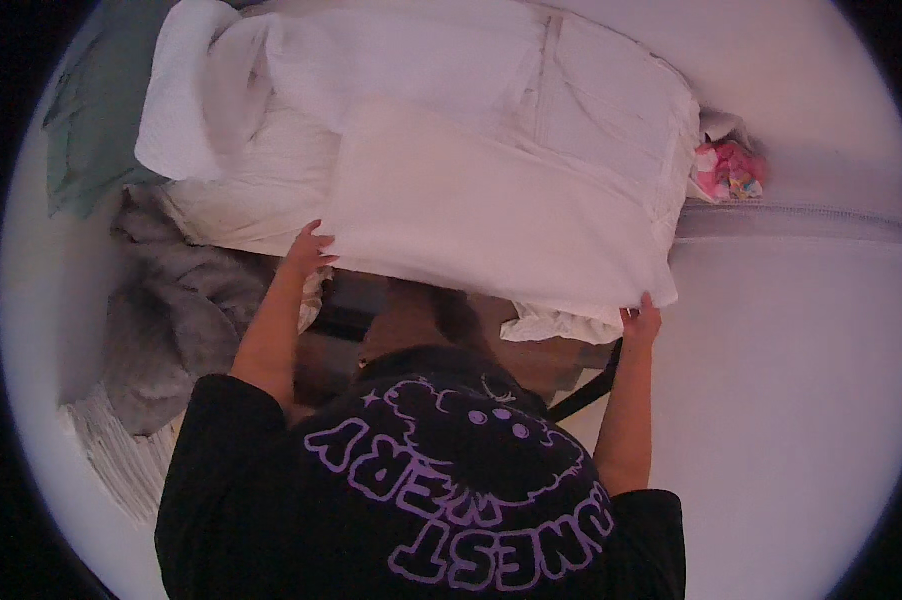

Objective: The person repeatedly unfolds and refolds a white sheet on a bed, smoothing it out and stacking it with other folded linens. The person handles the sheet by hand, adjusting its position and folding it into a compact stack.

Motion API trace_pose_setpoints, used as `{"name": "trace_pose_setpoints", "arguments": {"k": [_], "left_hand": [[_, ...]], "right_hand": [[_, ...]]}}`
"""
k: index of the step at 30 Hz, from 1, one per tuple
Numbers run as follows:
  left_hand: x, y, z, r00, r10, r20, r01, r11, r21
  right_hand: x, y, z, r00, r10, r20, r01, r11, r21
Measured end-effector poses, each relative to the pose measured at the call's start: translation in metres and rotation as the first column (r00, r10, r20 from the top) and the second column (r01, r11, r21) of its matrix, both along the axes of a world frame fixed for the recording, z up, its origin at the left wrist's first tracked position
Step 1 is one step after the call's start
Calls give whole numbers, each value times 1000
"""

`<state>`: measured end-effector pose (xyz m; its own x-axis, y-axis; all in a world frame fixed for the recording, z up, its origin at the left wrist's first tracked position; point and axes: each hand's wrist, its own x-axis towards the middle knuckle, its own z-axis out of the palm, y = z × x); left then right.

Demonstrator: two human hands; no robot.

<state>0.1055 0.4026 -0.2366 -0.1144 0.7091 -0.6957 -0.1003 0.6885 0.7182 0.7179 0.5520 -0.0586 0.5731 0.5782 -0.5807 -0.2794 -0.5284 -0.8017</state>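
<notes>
A folded white cloth (488, 202) lies across the near half of a white-covered mattress (271, 161). My left hand (310, 249) is at the cloth's near left corner, fingers spread and fingertips touching the edge; whether they pinch the fabric is unclear. At the near right corner my right hand (642, 319) grips the cloth between thumb and fingers. Between my hands the near edge of the cloth runs along the mattress side. Crumpled white fabric (559, 324) hangs below that edge, beside my right hand.
A rolled white bedding piece (184, 97) rests at the far left, near green fabric (98, 120). Grey plush fabric (184, 315) hangs at the left above a stack of papers (113, 454). A pink patterned cloth (730, 171) sits against the white wall (781, 360) at right.
</notes>
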Motion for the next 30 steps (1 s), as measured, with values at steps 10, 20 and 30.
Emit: {"name": "trace_pose_setpoints", "arguments": {"k": [10, 20, 30], "left_hand": [[69, 43, 116, 934, 257, 250, -194, 948, -251], [147, 59, 183, 893, 234, 385, -204, 972, -117], [165, 49, 181, 943, 244, 228, -260, 965, 41]], "right_hand": [[-138, 42, 37, 422, 574, 702, -661, 724, -195], [-311, -34, 48, -160, 706, 690, -984, -59, -167], [-307, -44, 35, -206, 647, 734, -977, -90, -195]]}}
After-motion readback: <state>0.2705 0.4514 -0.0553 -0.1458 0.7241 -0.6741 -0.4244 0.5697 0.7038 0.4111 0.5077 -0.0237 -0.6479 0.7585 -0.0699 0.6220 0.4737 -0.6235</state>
